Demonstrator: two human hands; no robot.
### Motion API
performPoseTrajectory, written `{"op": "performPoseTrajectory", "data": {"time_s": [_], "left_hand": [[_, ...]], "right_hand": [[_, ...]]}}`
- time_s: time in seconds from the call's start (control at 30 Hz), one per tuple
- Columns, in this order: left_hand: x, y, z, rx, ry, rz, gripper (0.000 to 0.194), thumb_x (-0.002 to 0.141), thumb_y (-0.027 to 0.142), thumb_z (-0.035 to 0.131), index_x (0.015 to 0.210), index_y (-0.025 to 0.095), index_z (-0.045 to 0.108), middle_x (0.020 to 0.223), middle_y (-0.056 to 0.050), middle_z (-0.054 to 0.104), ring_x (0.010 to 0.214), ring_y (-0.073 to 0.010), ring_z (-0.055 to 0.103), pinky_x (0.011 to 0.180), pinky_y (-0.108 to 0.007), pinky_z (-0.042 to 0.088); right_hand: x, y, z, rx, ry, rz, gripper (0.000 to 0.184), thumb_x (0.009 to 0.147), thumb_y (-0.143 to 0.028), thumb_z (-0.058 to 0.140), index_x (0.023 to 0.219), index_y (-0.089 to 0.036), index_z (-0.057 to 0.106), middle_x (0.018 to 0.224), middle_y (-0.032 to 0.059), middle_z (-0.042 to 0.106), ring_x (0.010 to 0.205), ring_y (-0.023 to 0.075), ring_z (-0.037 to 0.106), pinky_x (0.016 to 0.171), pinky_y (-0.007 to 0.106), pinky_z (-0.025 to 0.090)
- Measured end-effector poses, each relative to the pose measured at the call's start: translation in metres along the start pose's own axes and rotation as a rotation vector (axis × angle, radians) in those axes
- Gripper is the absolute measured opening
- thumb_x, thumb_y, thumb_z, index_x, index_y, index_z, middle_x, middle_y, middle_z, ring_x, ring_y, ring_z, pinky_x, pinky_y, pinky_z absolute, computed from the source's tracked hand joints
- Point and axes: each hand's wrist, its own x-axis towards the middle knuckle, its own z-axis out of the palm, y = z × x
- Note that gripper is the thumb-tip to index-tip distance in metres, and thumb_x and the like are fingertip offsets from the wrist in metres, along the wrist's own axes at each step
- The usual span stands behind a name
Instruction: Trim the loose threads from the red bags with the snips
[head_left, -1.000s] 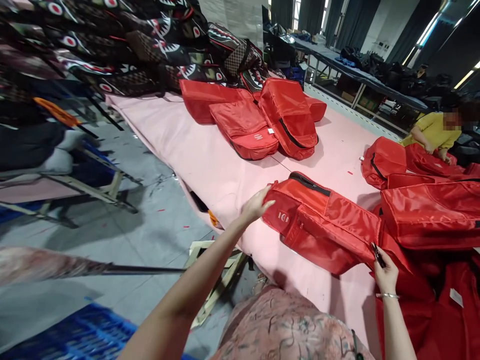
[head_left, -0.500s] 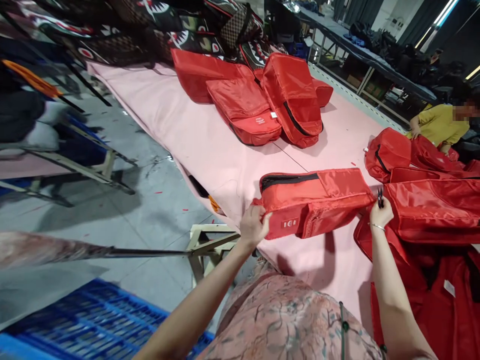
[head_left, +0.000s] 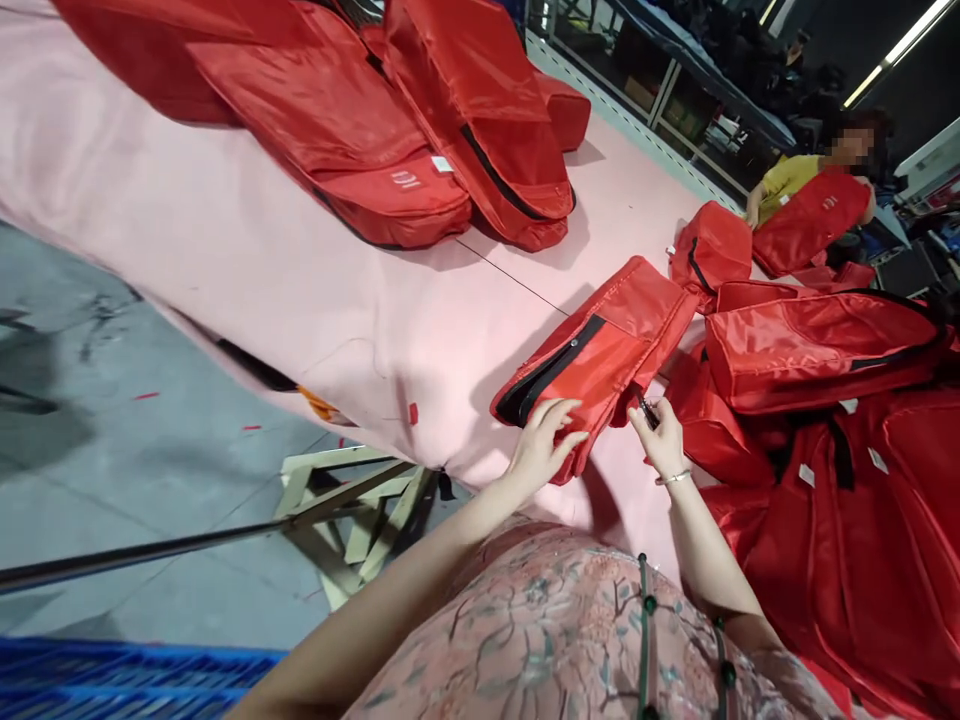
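Observation:
In front of me a red bag [head_left: 637, 310] with a black zipper lies tilted on the pink-covered table [head_left: 360, 300]. Against its near left end rests my left hand [head_left: 544, 445], open, fingers apart and lightly bent over the fabric. My right hand [head_left: 660, 440] is closed around small dark thread snips [head_left: 647, 412]. The snips' tip points to the bag's near right side, close to a loose red part of it. Whether the blades touch the fabric I cannot tell.
Several red bags are piled on the right [head_left: 817, 345], and more red bags [head_left: 337, 130] lie at the far left. A co-worker in a yellow top [head_left: 787, 180] holds a red bag at the far right. A blue plastic crate [head_left: 135, 680] stands at lower left.
The red bag has turned, its right end swinging away from me. My left hand has loosened from its end and lies over its side. My right hand with the snips has moved closer to my left.

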Motion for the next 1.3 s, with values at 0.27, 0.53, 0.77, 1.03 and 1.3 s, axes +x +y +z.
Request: {"op": "performPoseTrajectory", "data": {"time_s": [0.27, 0.53, 0.77, 1.03, 1.3], "left_hand": [[0.006, -0.003, 0.025, 0.107, -0.019, 0.050, 0.025, 0.083, 0.037, 0.052, 0.097, 0.021, 0.066, 0.087, -0.004, 0.063, 0.082, -0.0159, 0.060, 0.077, -0.029, 0.050], [0.004, 0.004, 0.022, 0.138, -0.052, -0.070, 0.017, 0.085, 0.030, 0.046, 0.078, 0.020, 0.058, 0.078, -0.003, 0.061, 0.076, -0.0166, 0.058, 0.072, -0.030, 0.047], [0.006, 0.004, 0.016, 0.095, -0.085, -0.137, 0.015, 0.086, 0.025, 0.037, 0.075, 0.020, 0.046, 0.073, -0.003, 0.057, 0.072, -0.0179, 0.055, 0.068, -0.032, 0.045], [0.007, 0.005, 0.019, 0.085, -0.067, -0.157, 0.014, 0.087, 0.026, 0.036, 0.077, 0.020, 0.044, 0.070, -0.002, 0.055, 0.065, -0.0166, 0.055, 0.061, -0.030, 0.043], [0.002, 0.006, 0.021, 0.070, -0.033, -0.106, 0.013, 0.086, 0.023, 0.035, 0.076, 0.020, 0.044, 0.069, -0.001, 0.054, 0.065, -0.0155, 0.053, 0.064, -0.029, 0.042]], "right_hand": [[-0.032, 0.001, -0.028, -0.125, -0.150, -0.101, 0.028, 0.081, -0.045, 0.051, 0.089, -0.018, 0.053, 0.062, -0.0031, 0.054, 0.050, 0.0092, 0.045, 0.050, 0.020, 0.035], [-0.020, -0.013, -0.034, -0.433, -0.327, -0.331, 0.031, 0.087, -0.045, 0.044, 0.089, -0.019, 0.060, 0.075, 0.0025, 0.064, 0.064, 0.0126, 0.057, 0.057, 0.021, 0.036], [-0.001, -0.038, -0.033, -0.737, -0.472, -0.365, 0.024, 0.087, -0.043, 0.046, 0.091, -0.022, 0.057, 0.073, 0.0017, 0.065, 0.064, 0.0141, 0.058, 0.051, 0.022, 0.025], [0.007, -0.060, -0.032, -0.862, -0.582, -0.399, 0.021, 0.086, -0.039, 0.045, 0.094, -0.023, 0.056, 0.075, 0.0017, 0.065, 0.065, 0.0158, 0.059, 0.051, 0.023, 0.027], [0.006, -0.061, -0.022, -0.905, -0.581, -0.413, 0.020, 0.088, -0.037, 0.043, 0.096, -0.023, 0.056, 0.081, 0.0044, 0.067, 0.069, 0.0181, 0.062, 0.054, 0.024, 0.030]]}}
